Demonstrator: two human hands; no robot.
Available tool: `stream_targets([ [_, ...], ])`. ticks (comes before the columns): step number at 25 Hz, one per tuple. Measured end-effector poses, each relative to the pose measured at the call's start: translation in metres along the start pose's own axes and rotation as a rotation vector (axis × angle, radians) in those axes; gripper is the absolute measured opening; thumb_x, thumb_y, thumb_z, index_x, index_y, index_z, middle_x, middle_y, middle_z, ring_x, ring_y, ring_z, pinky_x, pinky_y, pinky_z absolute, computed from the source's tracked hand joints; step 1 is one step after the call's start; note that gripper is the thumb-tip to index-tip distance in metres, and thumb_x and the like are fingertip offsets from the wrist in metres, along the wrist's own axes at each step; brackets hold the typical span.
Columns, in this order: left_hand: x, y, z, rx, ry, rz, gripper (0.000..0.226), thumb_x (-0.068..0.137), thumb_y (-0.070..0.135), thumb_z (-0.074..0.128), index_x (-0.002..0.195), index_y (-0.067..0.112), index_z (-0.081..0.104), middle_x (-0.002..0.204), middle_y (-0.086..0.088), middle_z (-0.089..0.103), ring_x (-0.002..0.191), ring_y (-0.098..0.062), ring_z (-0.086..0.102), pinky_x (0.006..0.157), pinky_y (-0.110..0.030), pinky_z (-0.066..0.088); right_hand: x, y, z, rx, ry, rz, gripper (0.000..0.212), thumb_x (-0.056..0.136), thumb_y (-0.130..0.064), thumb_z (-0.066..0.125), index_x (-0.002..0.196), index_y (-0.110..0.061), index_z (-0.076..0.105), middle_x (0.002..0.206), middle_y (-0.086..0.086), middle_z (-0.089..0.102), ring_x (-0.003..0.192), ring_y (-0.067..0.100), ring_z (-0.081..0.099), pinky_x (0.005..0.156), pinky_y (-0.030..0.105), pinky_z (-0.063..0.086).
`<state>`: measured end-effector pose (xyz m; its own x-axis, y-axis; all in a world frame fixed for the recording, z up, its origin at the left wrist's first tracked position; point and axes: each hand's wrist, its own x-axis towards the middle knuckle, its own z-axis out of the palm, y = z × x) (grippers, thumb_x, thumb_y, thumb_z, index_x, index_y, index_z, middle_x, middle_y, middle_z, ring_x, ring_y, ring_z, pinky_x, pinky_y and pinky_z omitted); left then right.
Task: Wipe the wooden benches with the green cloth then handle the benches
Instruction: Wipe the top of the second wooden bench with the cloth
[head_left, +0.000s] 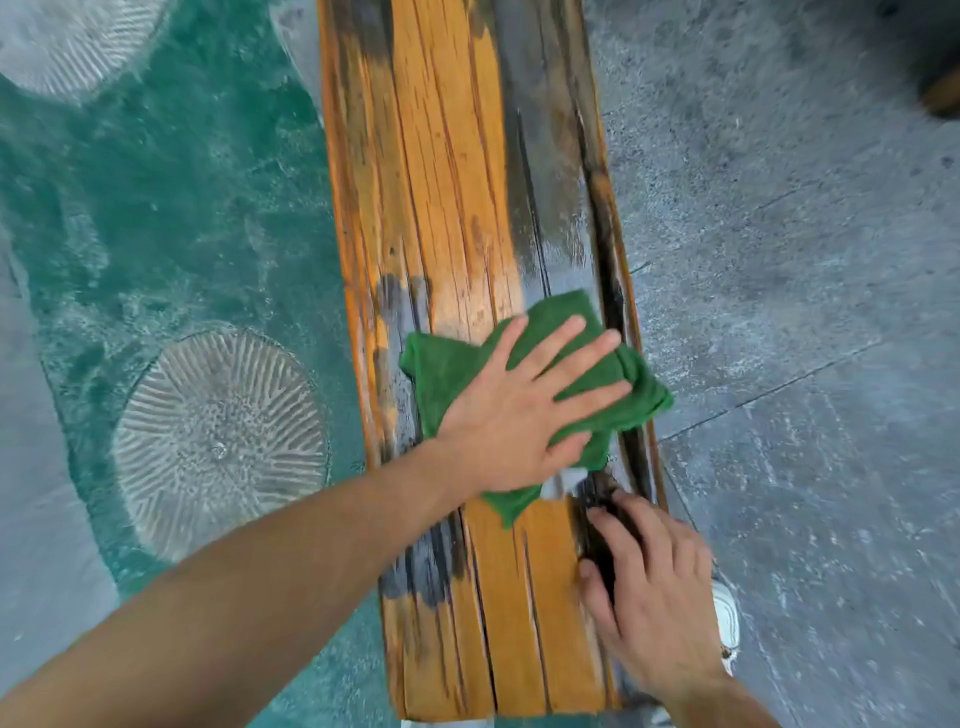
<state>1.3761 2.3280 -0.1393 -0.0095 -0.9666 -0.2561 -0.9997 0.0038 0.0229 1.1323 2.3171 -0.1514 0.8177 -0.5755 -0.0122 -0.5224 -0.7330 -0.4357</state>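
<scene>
A long wooden bench (452, 182) of worn orange slats with grey and black patches runs from the bottom of the view to the top. A folded green cloth (447, 364) lies on its right half, one corner hanging over the right edge. My left hand (524, 410) presses flat on the cloth with fingers spread. My right hand (649, 587) rests on the bench's right edge nearer to me, fingers bent against a dark cracked slat, holding nothing loose.
Teal painted ground with pale round ribbed patterns (218, 441) lies left of the bench. Grey concrete (805, 312) lies on the right. A white shoe (727, 623) shows beside the bench's right edge, under my right hand.
</scene>
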Motion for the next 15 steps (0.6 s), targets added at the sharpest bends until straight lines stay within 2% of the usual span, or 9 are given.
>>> stream_targets([
  [2, -0.078, 0.021, 0.022, -0.001, 0.004, -0.065, 0.063, 0.102, 0.058, 0.033, 0.160, 0.039, 0.020, 0.172, -0.004, 0.000, 0.157, -0.033, 0.005, 0.122, -0.066, 0.004, 0.054, -0.002, -0.007, 0.080, 0.059, 0.134, 0.043, 0.094, -0.036, 0.046, 0.131, -0.015, 0.048, 0.137, 0.011, 0.046, 0.109, 0.039, 0.053, 0.090, 0.051, 0.043],
  [5, -0.123, 0.020, 0.037, 0.039, 0.002, -0.090, 0.067, 0.099, 0.060, 0.038, 0.160, 0.039, 0.016, 0.172, -0.003, 0.003, 0.156, -0.033, 0.012, 0.121, -0.066, 0.004, 0.170, -0.015, -0.005, 0.151, 0.147, 0.274, 0.047, 0.093, -0.034, 0.048, 0.136, -0.013, 0.047, 0.142, 0.012, 0.044, 0.121, 0.039, 0.048, 0.099, 0.052, 0.040],
  [8, -0.082, -0.015, 0.022, -0.102, 0.057, -0.256, 0.062, 0.100, 0.056, 0.036, 0.158, 0.041, 0.021, 0.171, -0.001, 0.010, 0.156, -0.031, 0.014, 0.119, -0.068, 0.018, 0.230, -0.040, 0.017, 0.080, 0.154, 0.343, 0.054, 0.096, -0.040, 0.041, 0.145, -0.017, 0.041, 0.152, 0.007, 0.039, 0.134, 0.036, 0.038, 0.108, 0.054, 0.031],
  [12, 0.018, -0.141, 0.000, -0.214, 0.209, -0.599, 0.058, 0.103, 0.055, 0.021, 0.160, 0.042, 0.015, 0.172, 0.003, -0.001, 0.158, -0.025, -0.001, 0.123, -0.064, 0.007, 0.230, -0.033, 0.030, 0.042, 0.187, 0.348, 0.056, 0.098, -0.043, 0.038, 0.147, -0.016, 0.040, 0.155, 0.008, 0.039, 0.140, 0.038, 0.032, 0.115, 0.056, 0.028],
  [14, 0.059, -0.204, -0.014, -0.334, 0.220, -0.848, 0.059, 0.105, 0.053, 0.023, 0.161, 0.038, 0.014, 0.172, 0.005, -0.006, 0.157, -0.022, -0.009, 0.124, -0.062, 0.006, 0.229, -0.037, 0.031, -0.012, 0.173, 0.348, 0.058, 0.099, -0.044, 0.038, 0.149, -0.016, 0.036, 0.157, 0.010, 0.036, 0.143, 0.039, 0.029, 0.117, 0.057, 0.026],
  [15, 0.067, -0.214, -0.014, -0.349, 0.204, -0.903, 0.059, 0.106, 0.052, 0.023, 0.162, 0.034, 0.015, 0.172, 0.004, -0.008, 0.157, -0.023, -0.010, 0.124, -0.062, 0.007, 0.233, -0.038, 0.033, -0.044, 0.166, 0.345, 0.059, 0.099, -0.045, 0.039, 0.150, -0.016, 0.034, 0.157, 0.011, 0.035, 0.144, 0.040, 0.028, 0.117, 0.057, 0.025],
])
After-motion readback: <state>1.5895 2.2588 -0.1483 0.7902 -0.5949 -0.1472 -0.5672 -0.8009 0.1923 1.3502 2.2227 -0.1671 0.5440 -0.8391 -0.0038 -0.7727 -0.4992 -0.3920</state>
